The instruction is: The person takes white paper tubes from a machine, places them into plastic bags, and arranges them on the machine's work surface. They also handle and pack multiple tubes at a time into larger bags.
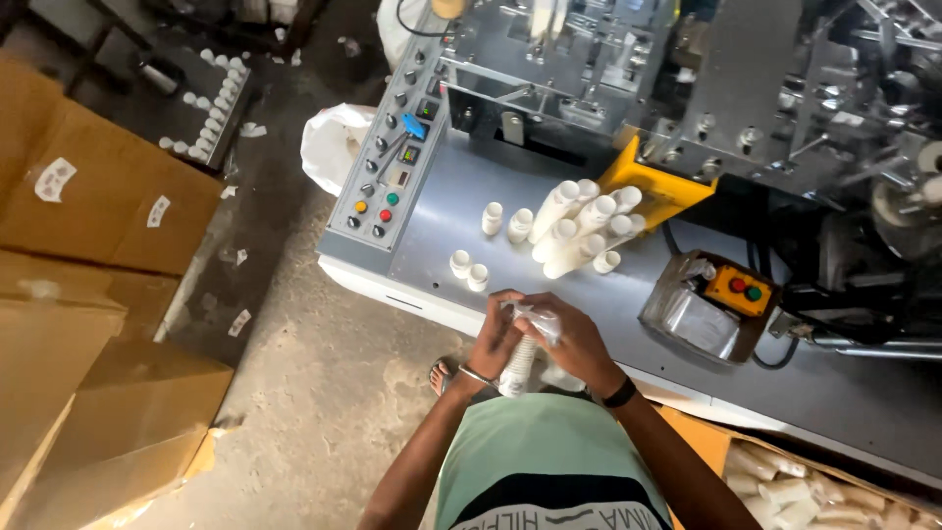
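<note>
While a stack of white paper cups [518,368] in a clear plastic sleeve [535,319] hangs upright at the grey machine table's [549,285] front edge, the left hand [494,339] and right hand [579,344] close around its top. Loose cup stacks [584,226] lie behind, beside the control panel [392,167].

Pale green shirt with black band, thin metal bangle [475,374], black wristband [619,394], sandal [441,373]

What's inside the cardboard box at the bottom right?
The cardboard box holds stacks of white paper cups lying on their sides. Deeper layers and the box's far end are out of sight.
</note>
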